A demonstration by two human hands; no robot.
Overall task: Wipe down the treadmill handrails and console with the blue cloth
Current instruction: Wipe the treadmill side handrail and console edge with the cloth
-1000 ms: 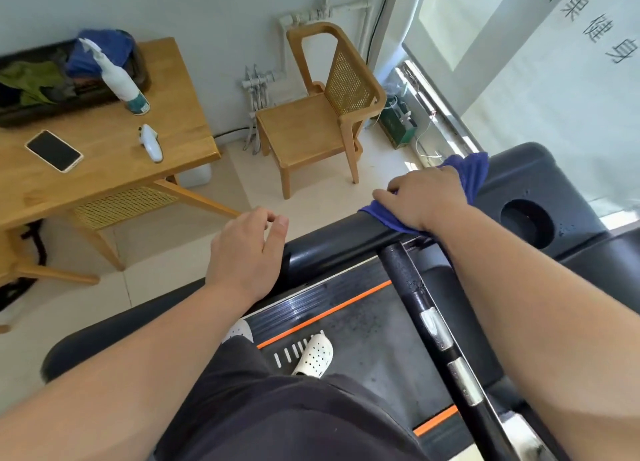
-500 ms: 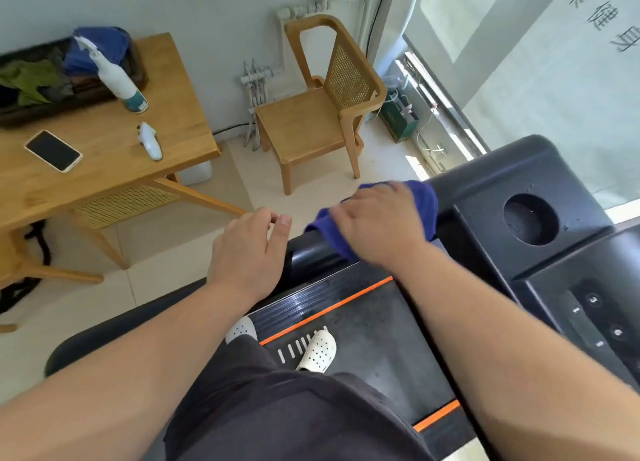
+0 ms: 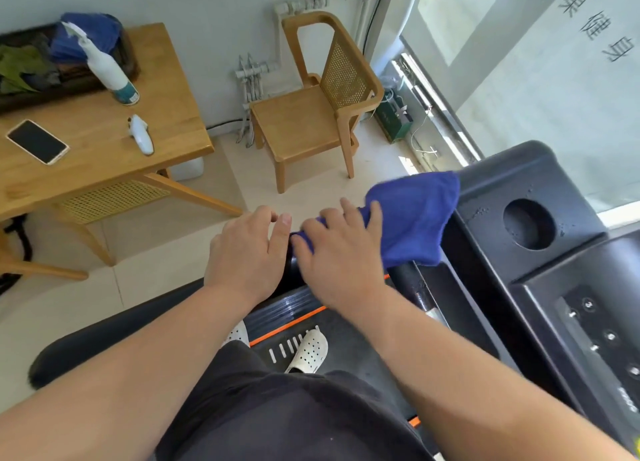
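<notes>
The blue cloth (image 3: 414, 218) is draped over the treadmill's black left handrail (image 3: 114, 332). My right hand (image 3: 341, 252) presses on the cloth's near end, fingers curled over it and the rail. Just to its left, my left hand (image 3: 247, 252) rests on the bare handrail with fingers curled over the top. The two hands almost touch. The black console (image 3: 588, 322) with its buttons and a round cup hole (image 3: 529, 223) lies to the right.
A wooden table (image 3: 166, 114) at the left carries a spray bottle (image 3: 107, 69), a phone (image 3: 37, 141) and a dark tray with cloths. A wooden chair (image 3: 311, 114) stands beyond the handrail. My white shoes (image 3: 308, 351) stand on the belt. A window is at the right.
My right hand has slid the blue cloth leftward down the handrail from near the console until it sits beside my left hand. The left hand has stayed on the rail.
</notes>
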